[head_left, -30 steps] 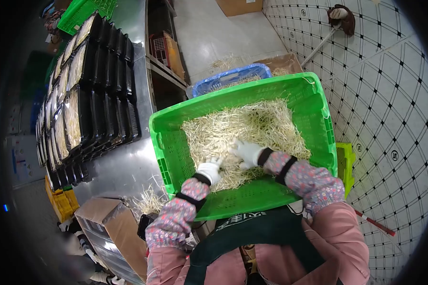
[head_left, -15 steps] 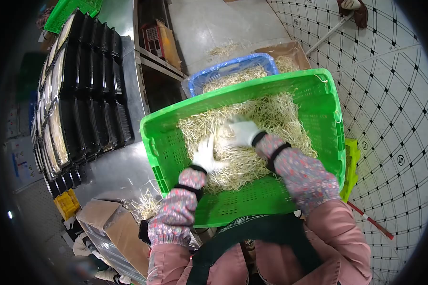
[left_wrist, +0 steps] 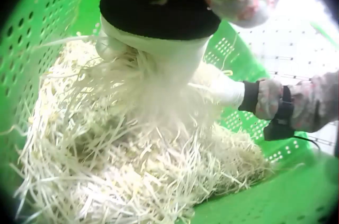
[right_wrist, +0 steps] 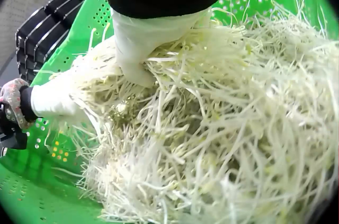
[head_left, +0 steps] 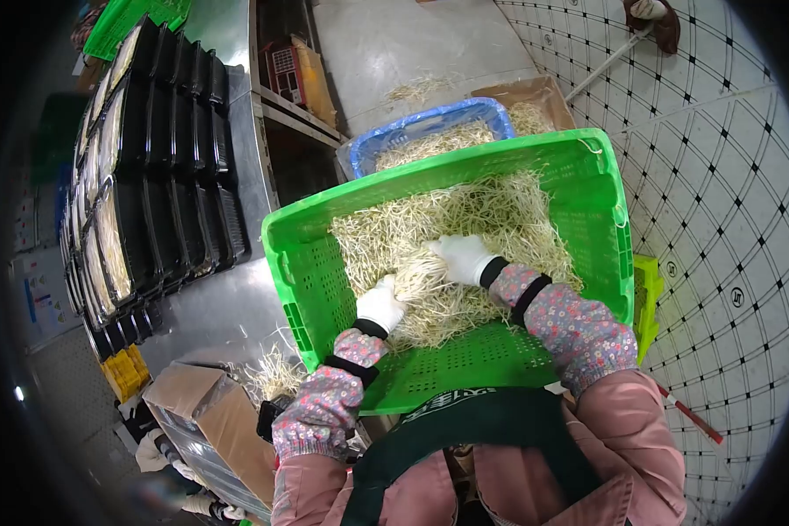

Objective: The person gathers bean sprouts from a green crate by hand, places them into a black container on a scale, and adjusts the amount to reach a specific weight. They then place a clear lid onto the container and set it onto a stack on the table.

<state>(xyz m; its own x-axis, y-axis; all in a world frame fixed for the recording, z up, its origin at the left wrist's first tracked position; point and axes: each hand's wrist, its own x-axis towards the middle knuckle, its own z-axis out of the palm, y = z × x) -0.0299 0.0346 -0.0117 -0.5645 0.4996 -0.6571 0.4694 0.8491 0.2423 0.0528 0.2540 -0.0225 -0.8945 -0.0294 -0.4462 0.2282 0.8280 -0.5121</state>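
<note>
Bean sprouts [head_left: 447, 307] lie in a deep heap inside a green perforated crate [head_left: 447, 394]. In the head view my white-gloved left hand [head_left: 381, 305] grips the near left end of a raised bunch of sprouts [head_left: 419, 273]. My right hand [head_left: 462, 257], gloved too, holds the same bunch from its far right side. Seen from the left wrist, strands [left_wrist: 137, 70] stick out around the left glove, whose fingertips are buried. The right wrist view shows the thumb and fingers of the right hand [right_wrist: 148, 38] curled into the sprouts [right_wrist: 201, 102].
Stacked black trays [head_left: 171, 175] of sprouts stand on the metal table [head_left: 228, 307] at left. Beyond the crate sit a blue-lined basket [head_left: 430, 127] and a cardboard box [head_left: 543, 96]. A carton [head_left: 219, 421] is at lower left, near another person [head_left: 171, 469].
Both hands were spread over the sprouts a second ago; now their fingers close around a bunch, which is lifted slightly off the heap. The head view has shifted a little.
</note>
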